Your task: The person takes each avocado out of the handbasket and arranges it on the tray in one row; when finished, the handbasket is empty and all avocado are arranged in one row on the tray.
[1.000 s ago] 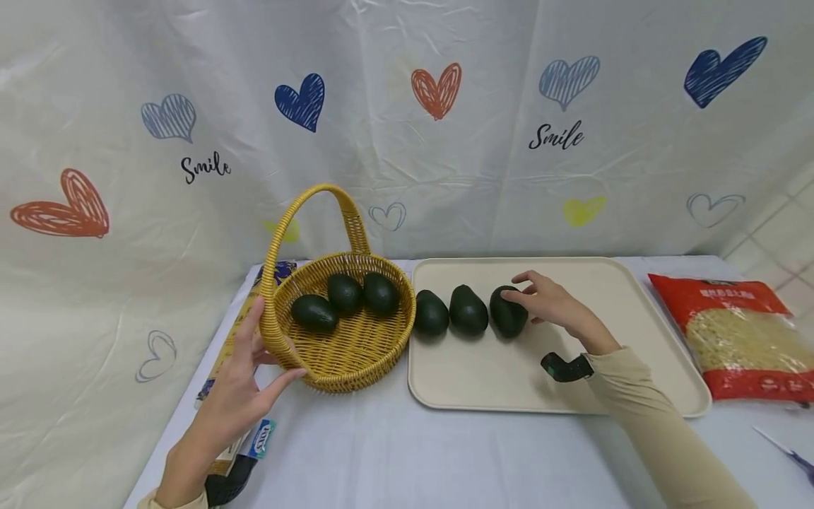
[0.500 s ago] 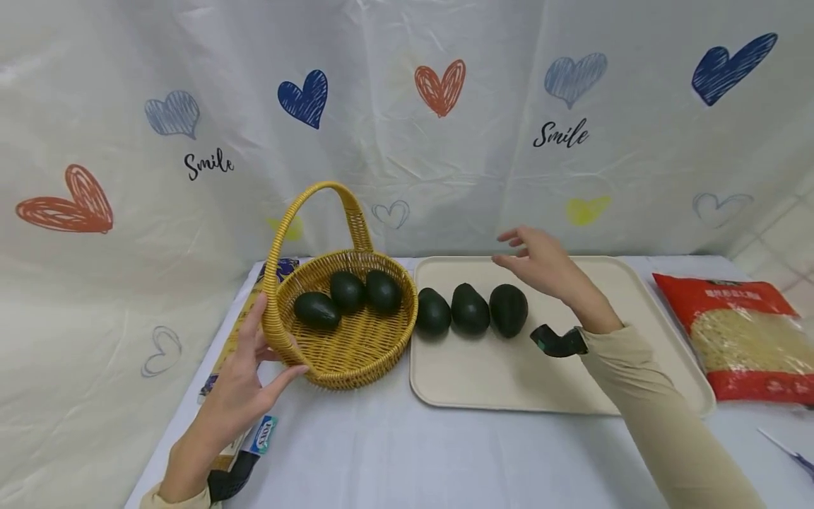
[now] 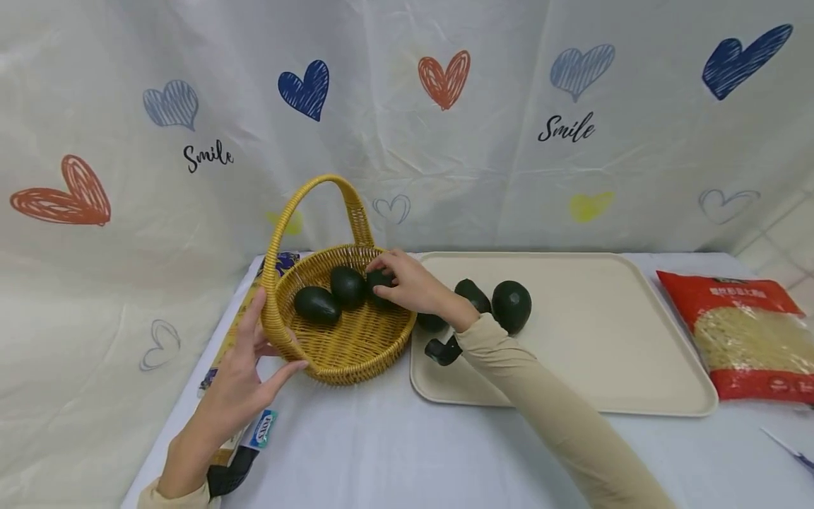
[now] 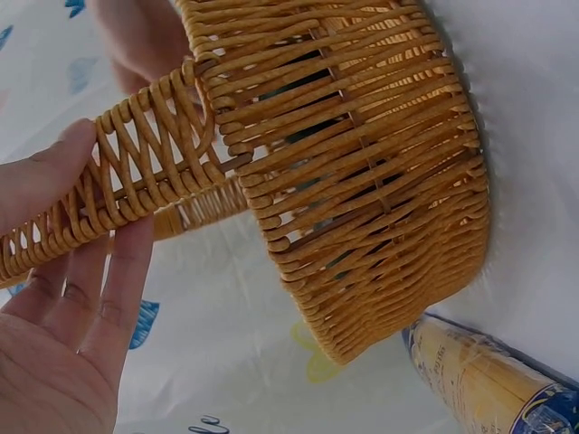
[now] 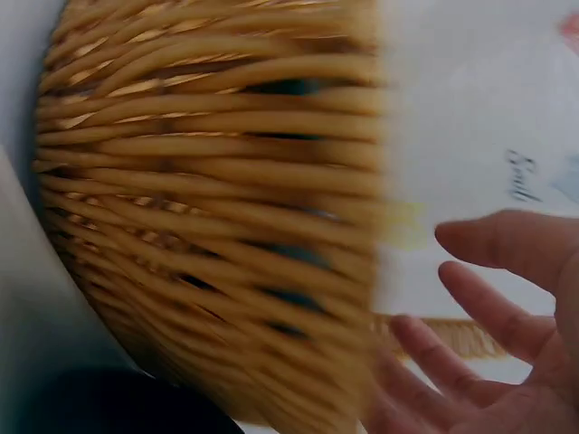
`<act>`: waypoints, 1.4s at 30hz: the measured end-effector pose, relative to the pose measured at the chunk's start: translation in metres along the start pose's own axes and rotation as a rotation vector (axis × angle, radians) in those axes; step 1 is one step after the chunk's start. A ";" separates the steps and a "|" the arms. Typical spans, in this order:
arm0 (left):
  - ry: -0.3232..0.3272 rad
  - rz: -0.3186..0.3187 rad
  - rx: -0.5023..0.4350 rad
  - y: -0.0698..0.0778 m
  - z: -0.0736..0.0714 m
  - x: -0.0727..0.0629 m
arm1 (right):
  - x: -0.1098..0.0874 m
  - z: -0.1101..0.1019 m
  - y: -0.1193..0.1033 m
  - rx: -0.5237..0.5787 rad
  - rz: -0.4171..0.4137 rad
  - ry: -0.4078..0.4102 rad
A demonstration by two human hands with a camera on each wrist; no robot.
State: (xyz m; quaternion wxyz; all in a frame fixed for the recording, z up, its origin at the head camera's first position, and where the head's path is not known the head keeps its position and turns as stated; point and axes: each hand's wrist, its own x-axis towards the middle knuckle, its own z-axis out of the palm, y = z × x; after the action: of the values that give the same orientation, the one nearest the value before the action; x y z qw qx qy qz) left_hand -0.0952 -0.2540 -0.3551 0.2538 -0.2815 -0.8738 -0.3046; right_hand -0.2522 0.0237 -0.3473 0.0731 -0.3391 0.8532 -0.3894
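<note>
A yellow wicker basket (image 3: 346,371) holds three dark green avocados, one being the left avocado (image 3: 317,305). My left hand (image 3: 232,389) holds the base of its arched handle (image 4: 136,172), thumb on one side and fingers on the other in the left wrist view. Over the basket's right side, my right hand (image 3: 416,283) reaches to the rightmost avocado (image 3: 378,283), partly covering it. The right wrist view shows the right hand's fingers (image 5: 507,249) spread apart with nothing between them. Three more avocados, including the right one (image 3: 511,306), lie on a beige tray (image 3: 598,339); the right wrist partly hides two.
A red bag of pasta (image 3: 738,332) lies right of the tray. A yellow and blue package (image 4: 488,380) lies behind the basket's left side. Near the left wrist is a small blue-labelled item (image 3: 263,429). Scissors, partly cut off, lie at the right edge. A curtain (image 3: 483,141) hangs behind.
My right hand has left the right avocado on the tray, risen, and moved left over the basket. My left hand keeps its hold on the handle.
</note>
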 end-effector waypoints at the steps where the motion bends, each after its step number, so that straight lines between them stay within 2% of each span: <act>1: 0.000 0.012 -0.005 0.000 0.000 0.001 | 0.003 0.004 0.001 -0.045 0.013 -0.018; 4: -0.002 0.024 -0.012 0.000 0.000 0.004 | 0.009 0.010 0.001 -0.173 0.064 -0.066; 7: 0.005 0.006 0.007 0.001 0.000 0.004 | 0.013 0.013 -0.001 -0.242 0.107 -0.103; 15: 0.002 -0.019 0.012 0.003 0.000 -0.001 | 0.012 0.021 -0.006 -0.352 0.098 -0.201; 18: -0.003 -0.024 0.030 0.003 0.001 0.000 | 0.007 0.022 -0.009 -0.339 0.079 -0.247; 24: -0.011 -0.050 0.048 0.004 -0.001 0.000 | 0.003 0.024 -0.018 -0.245 0.042 -0.387; 29: -0.017 -0.074 0.062 0.006 0.000 -0.002 | 0.003 0.032 -0.023 -0.241 0.029 -0.435; 32: -0.013 -0.074 0.052 0.006 0.001 -0.003 | 0.002 0.036 -0.024 -0.262 0.024 -0.417; 35: -0.018 -0.076 0.049 0.006 0.002 -0.003 | -0.001 0.035 -0.025 -0.261 0.011 -0.357; 38: -0.019 -0.077 0.050 0.006 0.002 -0.003 | -0.009 0.025 -0.028 -0.224 -0.015 -0.252; 42: -0.016 -0.074 0.058 0.005 0.001 -0.004 | -0.029 -0.004 -0.037 -0.196 -0.044 -0.072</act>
State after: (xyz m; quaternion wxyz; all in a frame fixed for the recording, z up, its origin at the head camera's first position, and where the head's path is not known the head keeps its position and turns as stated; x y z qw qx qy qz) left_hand -0.0895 -0.2510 -0.3559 0.2435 -0.2438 -0.8941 -0.2861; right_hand -0.2124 0.0276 -0.3218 0.0616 -0.3772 0.8764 -0.2931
